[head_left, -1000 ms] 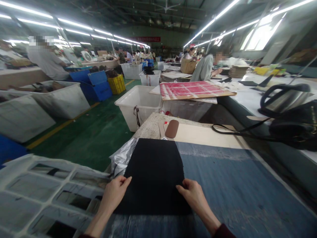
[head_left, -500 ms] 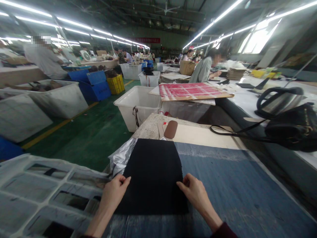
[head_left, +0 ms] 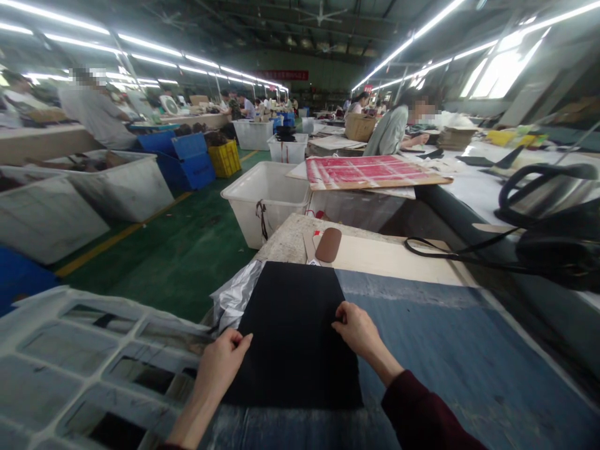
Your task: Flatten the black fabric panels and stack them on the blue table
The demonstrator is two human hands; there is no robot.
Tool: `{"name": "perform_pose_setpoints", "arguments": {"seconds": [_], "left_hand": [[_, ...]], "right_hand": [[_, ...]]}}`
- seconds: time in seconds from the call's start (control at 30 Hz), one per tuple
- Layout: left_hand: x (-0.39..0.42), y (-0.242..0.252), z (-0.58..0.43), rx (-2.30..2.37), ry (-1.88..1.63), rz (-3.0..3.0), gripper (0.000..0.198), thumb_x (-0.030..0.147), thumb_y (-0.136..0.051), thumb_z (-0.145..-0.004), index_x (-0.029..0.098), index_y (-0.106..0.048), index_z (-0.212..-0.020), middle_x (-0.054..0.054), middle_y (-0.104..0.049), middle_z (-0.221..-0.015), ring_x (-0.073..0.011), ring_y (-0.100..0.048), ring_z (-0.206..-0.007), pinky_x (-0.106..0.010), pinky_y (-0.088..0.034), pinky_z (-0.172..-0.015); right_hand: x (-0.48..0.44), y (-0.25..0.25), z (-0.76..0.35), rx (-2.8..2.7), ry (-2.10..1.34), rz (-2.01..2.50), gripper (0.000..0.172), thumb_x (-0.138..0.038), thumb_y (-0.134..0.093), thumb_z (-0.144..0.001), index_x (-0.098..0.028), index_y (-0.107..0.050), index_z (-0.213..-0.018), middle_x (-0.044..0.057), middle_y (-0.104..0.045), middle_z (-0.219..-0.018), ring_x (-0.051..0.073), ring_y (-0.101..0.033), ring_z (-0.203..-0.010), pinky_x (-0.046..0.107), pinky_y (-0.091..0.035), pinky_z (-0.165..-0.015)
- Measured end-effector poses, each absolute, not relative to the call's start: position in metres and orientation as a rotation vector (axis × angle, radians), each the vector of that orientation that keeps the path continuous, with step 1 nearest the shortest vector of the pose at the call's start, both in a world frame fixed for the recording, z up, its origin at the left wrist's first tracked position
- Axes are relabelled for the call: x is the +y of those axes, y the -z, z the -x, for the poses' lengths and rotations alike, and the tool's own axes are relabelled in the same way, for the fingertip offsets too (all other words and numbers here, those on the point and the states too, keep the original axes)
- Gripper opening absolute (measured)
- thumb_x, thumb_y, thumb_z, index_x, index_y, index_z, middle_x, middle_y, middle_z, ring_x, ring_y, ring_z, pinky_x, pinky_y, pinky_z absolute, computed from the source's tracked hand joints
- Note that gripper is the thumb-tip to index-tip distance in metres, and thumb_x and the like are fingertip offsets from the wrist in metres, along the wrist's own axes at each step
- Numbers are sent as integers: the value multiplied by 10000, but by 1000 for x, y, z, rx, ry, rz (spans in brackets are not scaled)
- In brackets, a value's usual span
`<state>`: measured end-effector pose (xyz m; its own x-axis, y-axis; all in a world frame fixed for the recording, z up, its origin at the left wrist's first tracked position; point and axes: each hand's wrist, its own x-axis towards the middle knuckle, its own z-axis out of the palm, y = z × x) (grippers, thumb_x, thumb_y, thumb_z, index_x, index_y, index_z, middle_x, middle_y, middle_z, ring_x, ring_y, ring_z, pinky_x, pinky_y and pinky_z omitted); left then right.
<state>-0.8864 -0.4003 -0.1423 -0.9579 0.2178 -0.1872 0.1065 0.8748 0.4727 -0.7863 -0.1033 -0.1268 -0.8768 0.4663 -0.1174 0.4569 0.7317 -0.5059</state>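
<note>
A flat black sheet of material (head_left: 297, 350), fabric or leather by its look, lies on a worn blue-grey work surface (head_left: 450, 350). At its left edge, my left hand (head_left: 224, 359) pinches with thumb and forefinger together. My right hand (head_left: 360, 331) is closed in a pinch on the right edge, somewhat higher up the sheet. Both fingertips rest on the black material. Beyond its far edge sits a brown rounded piece (head_left: 329, 244) on a pale board (head_left: 389, 253). Crumpled silvery plastic (head_left: 234, 294) shows by the sheet's upper left side.
A pale frame with several openings (head_left: 89, 369) stands at the left. White bins (head_left: 262, 200) stand on the green floor beyond the table. A black bag (head_left: 557, 247) with a strap and a kettle (head_left: 539, 194) are on the right. A co-worker (head_left: 389, 131) sits further back.
My right hand has moved up along the sheet's right edge, away from me. My left hand stays at the left edge. The view has shifted slightly.
</note>
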Motion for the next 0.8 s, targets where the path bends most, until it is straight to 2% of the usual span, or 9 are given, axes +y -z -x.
{"name": "perform_pose_setpoints", "arguments": {"seconds": [0.17,0.37,0.57,0.73,0.8], "left_hand": [[-401,144,886,2822,-703,-237,292,483,-482,-853,232,-543,-717,24,-564,-542,-174,-582,-595,-238,-304,-564],[-400,145,887,2827,-710,-221,292,490,-488,-843,233,-547,-718,19,-573,-554,-177,-587,-602,-236,-304,-562],[-401,144,887,2819,-719,-213,291,490,-487,-841,234,-550,-718,21,-568,-542,-174,-581,-586,-234,-297,-553],[-401,144,888,2824,-731,-215,276,473,-498,-840,232,-553,-716,17,-583,-564,-173,-591,-603,-233,-307,-565],[-401,144,887,2826,-733,-216,275,471,-501,-839,230,-555,-717,14,-588,-575,-174,-595,-613,-234,-313,-572]], "right_hand": [[-103,126,789,-2943,-852,773,66,-170,-640,-699,-213,-600,-729,-7,-594,-712,141,-549,-670,240,-313,-578],[-111,121,781,-2898,-778,706,86,-150,-619,-710,-209,-556,-722,-7,-577,-804,134,-536,-721,239,-315,-619],[-122,116,772,-2822,-580,508,114,-115,-588,-727,-211,-527,-715,-10,-585,-744,162,-534,-765,264,-324,-680],[-115,120,768,-2754,-982,746,143,-248,-624,-762,-211,-581,-893,-8,-638,-739,155,-582,-689,249,-360,-621],[-111,121,766,-2773,-1104,829,138,-325,-637,-763,-205,-602,-820,-4,-640,-703,157,-586,-660,249,-362,-591]]}}
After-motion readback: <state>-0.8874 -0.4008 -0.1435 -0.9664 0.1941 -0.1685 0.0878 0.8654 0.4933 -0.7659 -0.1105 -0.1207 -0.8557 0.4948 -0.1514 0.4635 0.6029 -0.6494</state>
